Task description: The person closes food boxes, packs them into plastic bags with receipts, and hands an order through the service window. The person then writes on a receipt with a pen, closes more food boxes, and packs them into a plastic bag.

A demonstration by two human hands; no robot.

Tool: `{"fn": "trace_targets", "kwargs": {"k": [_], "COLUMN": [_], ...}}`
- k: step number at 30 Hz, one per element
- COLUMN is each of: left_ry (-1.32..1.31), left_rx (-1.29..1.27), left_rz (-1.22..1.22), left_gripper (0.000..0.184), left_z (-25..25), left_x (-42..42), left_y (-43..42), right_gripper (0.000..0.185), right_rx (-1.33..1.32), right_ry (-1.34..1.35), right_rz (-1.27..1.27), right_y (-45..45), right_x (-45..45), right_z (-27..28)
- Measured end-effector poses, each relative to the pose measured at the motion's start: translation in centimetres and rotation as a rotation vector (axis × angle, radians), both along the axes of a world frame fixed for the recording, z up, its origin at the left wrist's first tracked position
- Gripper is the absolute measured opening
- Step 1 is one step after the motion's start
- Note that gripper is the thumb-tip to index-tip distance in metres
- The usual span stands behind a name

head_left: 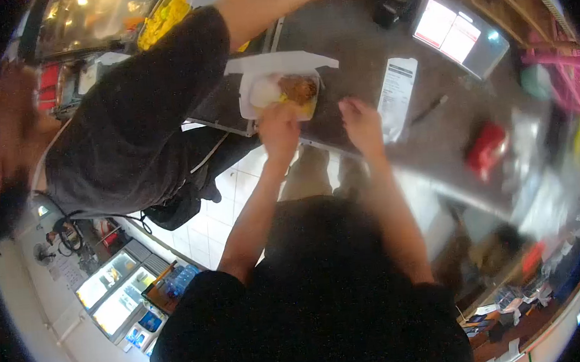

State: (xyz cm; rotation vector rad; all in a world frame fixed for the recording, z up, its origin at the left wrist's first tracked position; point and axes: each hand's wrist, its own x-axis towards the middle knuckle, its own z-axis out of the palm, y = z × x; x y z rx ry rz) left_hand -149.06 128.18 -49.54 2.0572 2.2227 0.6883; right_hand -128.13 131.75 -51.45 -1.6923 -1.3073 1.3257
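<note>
An open white takeaway box (248,93) stands on the dark counter, its lid folded back on the far side. White rice (265,91), a brown fried-looking piece of food (299,88) and something yellow lie inside. My left hand (280,129) is at the box's near edge, over its lower part, fingers curled; what they hold, if anything, is hidden. To the right of the box, my right hand (361,123) hovers near the counter's edge with its fingers bent together, blurred. A printed paper slip (397,96) lies just right of that hand.
A co-worker in a dark shirt (131,125) leans in at left, one arm stretched across the counter's far side. A lit tablet (458,35), a pen (431,107), a red object (487,148) and clear plastic bags (547,196) are at right. Yellow food (165,18) sits upper left.
</note>
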Motion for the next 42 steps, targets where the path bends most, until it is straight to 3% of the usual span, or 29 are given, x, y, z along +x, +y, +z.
{"fn": "trace_targets", "kwargs": {"k": [2, 3, 4, 6, 9, 10, 13, 14, 17, 19, 21, 25, 27, 29, 31, 32, 36, 42], "left_ry": [0.005, 0.032, 0.025, -0.552, -0.46, -0.662, -0.514, -0.301, -0.384, -0.418, -0.441, -0.36, -0.564, -0.429, -0.535, -0.469, -0.55, -0.704], "left_rx": [0.198, 0.287, 0.288, -0.216, -0.39, -0.441, -0.385, -0.31, -0.379, -0.431, -0.3, -0.47, -0.435, -0.483, -0.522, -0.503, -0.554, -0.684], "left_rz": [0.226, 0.381, 0.384, 0.397, 0.305, 0.369, 0.29, 0.19, 0.253, 0.201, 0.176, 0.144, 0.287, 0.189, 0.223, 0.158, 0.209, 0.276], "left_gripper": [0.02, 0.024, 0.024, 0.03, 0.033, 0.031, 0.029, 0.027, 0.026, 0.026, 0.026, 0.025, 0.025, 0.025, 0.024, 0.023, 0.027, 0.03], "left_z": [0.2, 0.9, 0.7, -0.3, -0.7, -2.2, -1.3, -2.5, -2.9, -2.8, -2.6, -0.6, -0.1, 0.4, -0.5, 0.2, 1.0, 1.3], "left_x": [-2.6, -3.9, -5.9, -9.0, -9.7, -10.2, -9.9, -10.1, -8.9, -8.4, -8.2, -7.7, -6.6, -6.6, -7.4, -7.1, -6.8, -7.3], "left_y": [0.5, 1.1, 1.3, 1.1, 1.4, 1.4, 1.0, 0.9, 1.0, 1.3, 1.3, 2.2, 2.1, 2.3, 2.1, 2.3, 2.5, 3.2], "right_gripper": [0.042, 0.044, 0.046, 0.044, 0.031, 0.031, 0.022, 0.021, 0.021, 0.02, 0.02, 0.02, 0.023, 0.03, 0.036, 0.036, 0.037, 0.037], "right_rx": [-0.036, -0.054, -0.073, -0.11, 0.119, 0.126, 0.163, 0.181, 0.161, 0.017, -0.039, -0.074, -0.127, -0.069, -0.249, -0.299, -0.252, -0.572], "right_ry": [-0.065, -0.103, -0.14, -0.097, -0.303, -0.303, -0.484, -0.456, -0.43, -0.562, -0.556, -0.603, -0.396, -0.38, -0.007, 0.123, 0.072, 0.501], "right_rz": [0.012, 0.026, 0.041, 0.07, 0.052, 0.056, 0.054, 0.073, 0.071, 0.081, 0.058, 0.076, 0.025, 0.02, 0.111, 0.054, -0.115, -0.147], "right_y": [2.3, 2.7, 3.1, 4.7, 5.6, 5.9, 7.1, 7.0, 5.7, 4.3, 3.3, 3.3, 3.2, 3.3, 3.2, 2.5, 2.0, 2.4], "right_x": [-1.7, -2.1, -2.6, -3.3, -3.8, -3.9, -3.8, -3.7, -3.8, -3.5, -3.5, -3.3, -2.4, -1.2, 0.2, -0.2, -1.2, 0.2], "right_z": [-3.8, -3.3, -2.8, 1.3, 1.3, 1.3, 2.0, 2.8, 2.7, 2.2, 2.6, 2.8, 2.0, 0.9, 0.3, -2.8, -3.1, -0.3]}}
